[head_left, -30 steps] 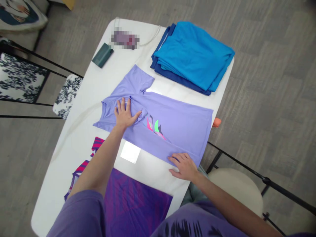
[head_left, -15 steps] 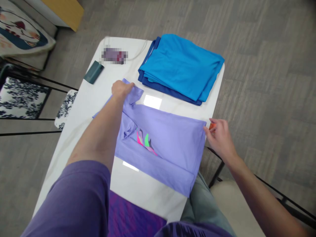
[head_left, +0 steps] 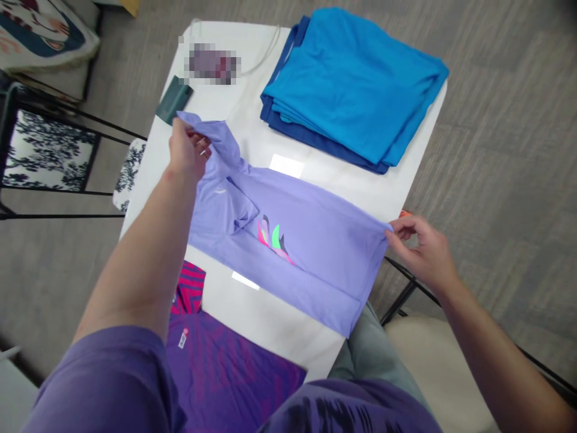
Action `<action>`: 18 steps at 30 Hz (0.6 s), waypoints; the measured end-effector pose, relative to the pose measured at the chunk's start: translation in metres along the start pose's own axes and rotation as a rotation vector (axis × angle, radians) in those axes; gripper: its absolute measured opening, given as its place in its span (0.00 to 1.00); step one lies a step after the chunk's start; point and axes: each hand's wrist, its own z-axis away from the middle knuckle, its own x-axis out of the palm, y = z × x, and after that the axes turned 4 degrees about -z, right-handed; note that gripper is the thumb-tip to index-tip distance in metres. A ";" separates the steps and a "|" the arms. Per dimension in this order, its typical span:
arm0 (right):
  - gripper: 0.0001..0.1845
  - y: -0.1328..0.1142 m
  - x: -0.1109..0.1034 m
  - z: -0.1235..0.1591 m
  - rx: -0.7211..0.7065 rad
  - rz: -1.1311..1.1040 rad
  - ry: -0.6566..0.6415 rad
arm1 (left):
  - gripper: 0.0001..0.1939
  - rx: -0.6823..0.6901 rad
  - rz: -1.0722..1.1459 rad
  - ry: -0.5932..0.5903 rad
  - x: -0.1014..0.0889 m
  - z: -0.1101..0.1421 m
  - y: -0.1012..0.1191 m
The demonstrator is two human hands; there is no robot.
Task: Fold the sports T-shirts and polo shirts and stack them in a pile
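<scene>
A lavender T-shirt [head_left: 315, 240] with a pink, green and dark print lies across the white table [head_left: 252, 141], its near side folded in. My left hand [head_left: 187, 150] pinches the far sleeve and lifts it off the table. At the table's right edge, my right hand [head_left: 421, 243] grips the far corner of the shirt's hem and raises it slightly.
A stack of folded blue garments [head_left: 356, 84] sits at the far right of the table. A dark green case [head_left: 174, 101] and a blurred item [head_left: 211, 60] lie at the far left. A purple and pink shirt [head_left: 225, 367] lies near me. Patterned chairs [head_left: 49, 153] stand to the left.
My left hand went from pressing flat on the collar to gripping the far sleeve and lifting it. My right hand left the near hem corner and took hold of the far one.
</scene>
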 end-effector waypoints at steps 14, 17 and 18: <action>0.14 0.001 0.058 0.109 -0.432 0.323 -0.478 | 0.20 -0.568 0.240 0.343 -0.134 0.195 -0.150; 0.10 0.001 0.067 0.114 -0.443 0.383 -0.501 | 0.17 -0.515 0.089 0.359 -0.133 0.194 -0.162; 0.09 0.000 0.067 0.115 -0.444 0.391 -0.499 | 0.16 -0.494 0.027 0.358 -0.135 0.195 -0.164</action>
